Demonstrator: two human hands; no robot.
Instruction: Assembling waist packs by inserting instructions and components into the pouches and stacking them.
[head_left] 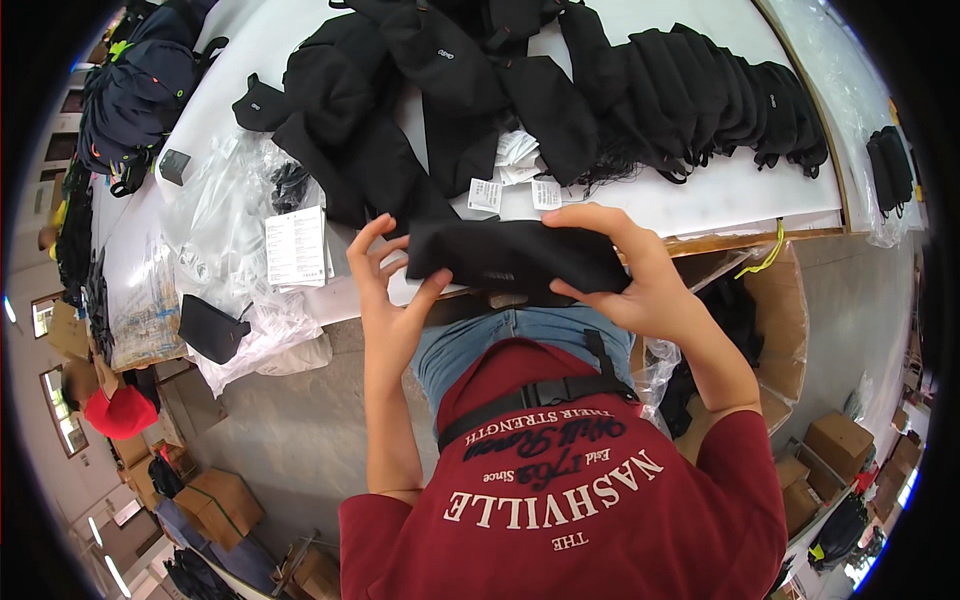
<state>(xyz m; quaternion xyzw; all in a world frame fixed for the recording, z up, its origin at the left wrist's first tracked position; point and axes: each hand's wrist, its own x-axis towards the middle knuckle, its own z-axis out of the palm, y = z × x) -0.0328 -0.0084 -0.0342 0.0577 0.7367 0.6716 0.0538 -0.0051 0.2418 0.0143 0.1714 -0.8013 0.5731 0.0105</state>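
While left hand (385,290) and right hand (652,280) grasp a black pouch (500,255) by its ends, over the surface's (725,205) near edge, it's seemingly the straightening step; next calls for even tension, white tags (485,195) lying just beyond.

The scene is viewed from head height, steeply downward through a wide fisheye lens; the left hand (386,298) and right hand (652,285) are seen close, the table (715,197) just beyond, the floor (290,420) farther below.
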